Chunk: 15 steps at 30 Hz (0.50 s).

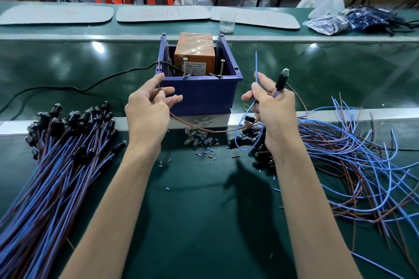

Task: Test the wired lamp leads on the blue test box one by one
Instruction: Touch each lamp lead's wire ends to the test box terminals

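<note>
The blue test box (199, 95) stands at the middle of the green bench, with an orange unit (195, 52) inside and two screws (185, 68) rising at its front rim. My right hand (272, 108) grips a black lamp holder (281, 80) with a clear bulb and pinches its blue lead (256, 68), which points up to the right of the box. My left hand (149, 106) pinches the thin brown lead (199, 129) of the same lamp, just left of the box's front wall. The brown lead sags between both hands.
A bundle of wired lamps (56, 154) lies at the left. A loose tangle of blue and brown leads (351, 161) lies at the right. Small clear bulbs (197, 138) and wire offcuts lie before the box. A black cable (79, 88) runs left. A plastic cup (226, 24) stands behind.
</note>
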### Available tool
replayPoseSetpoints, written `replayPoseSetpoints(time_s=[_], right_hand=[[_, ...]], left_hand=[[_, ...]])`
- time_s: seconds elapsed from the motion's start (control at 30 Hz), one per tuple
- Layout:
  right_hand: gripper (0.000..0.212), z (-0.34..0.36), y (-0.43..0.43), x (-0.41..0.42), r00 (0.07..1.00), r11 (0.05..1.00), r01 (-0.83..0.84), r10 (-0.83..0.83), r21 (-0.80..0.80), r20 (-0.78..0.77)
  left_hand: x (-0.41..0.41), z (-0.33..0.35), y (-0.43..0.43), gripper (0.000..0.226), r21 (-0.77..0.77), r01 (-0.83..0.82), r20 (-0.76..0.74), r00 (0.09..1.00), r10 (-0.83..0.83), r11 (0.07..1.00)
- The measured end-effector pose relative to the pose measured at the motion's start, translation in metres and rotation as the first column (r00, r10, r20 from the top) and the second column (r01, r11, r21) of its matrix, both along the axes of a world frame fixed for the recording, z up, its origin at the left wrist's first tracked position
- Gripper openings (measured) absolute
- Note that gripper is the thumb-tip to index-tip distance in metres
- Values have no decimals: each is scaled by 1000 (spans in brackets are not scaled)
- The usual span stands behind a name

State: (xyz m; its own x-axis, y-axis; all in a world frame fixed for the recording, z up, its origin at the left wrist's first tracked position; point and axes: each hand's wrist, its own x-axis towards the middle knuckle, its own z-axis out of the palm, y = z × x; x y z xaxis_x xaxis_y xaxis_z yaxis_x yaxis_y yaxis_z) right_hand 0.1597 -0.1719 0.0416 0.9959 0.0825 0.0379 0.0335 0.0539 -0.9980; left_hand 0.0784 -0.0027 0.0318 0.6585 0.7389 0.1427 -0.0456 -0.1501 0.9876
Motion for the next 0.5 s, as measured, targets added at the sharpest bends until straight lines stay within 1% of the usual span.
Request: replayPoseSetpoints(time_s=[0.07,0.17,0.23,0.37,0.5], right_hand=[[27,-2,1,-1,1000,1000,-3,4,-28,24],[37,-3,4,-1,999,998,-3,6,-69,40],[34,-4,5,0,999,996,8,-4,-93,44],[26,-6,5,2,1000,997,23,-21,-74,23],[28,-4,6,1,997,998,-64,65,-24,31]], left_hand=[[-1,1,2,34,24,-10,8,1000,10,1000],[-2,2,2,26,36,-19,27,999,18,999],[-2,3,2,23,42,-15,21,1000,14,999],[-3,4,-1,22,38,-9,11,1000,9,999],[-3,5,-3,24,29,-4,12,1000,4,1000]])
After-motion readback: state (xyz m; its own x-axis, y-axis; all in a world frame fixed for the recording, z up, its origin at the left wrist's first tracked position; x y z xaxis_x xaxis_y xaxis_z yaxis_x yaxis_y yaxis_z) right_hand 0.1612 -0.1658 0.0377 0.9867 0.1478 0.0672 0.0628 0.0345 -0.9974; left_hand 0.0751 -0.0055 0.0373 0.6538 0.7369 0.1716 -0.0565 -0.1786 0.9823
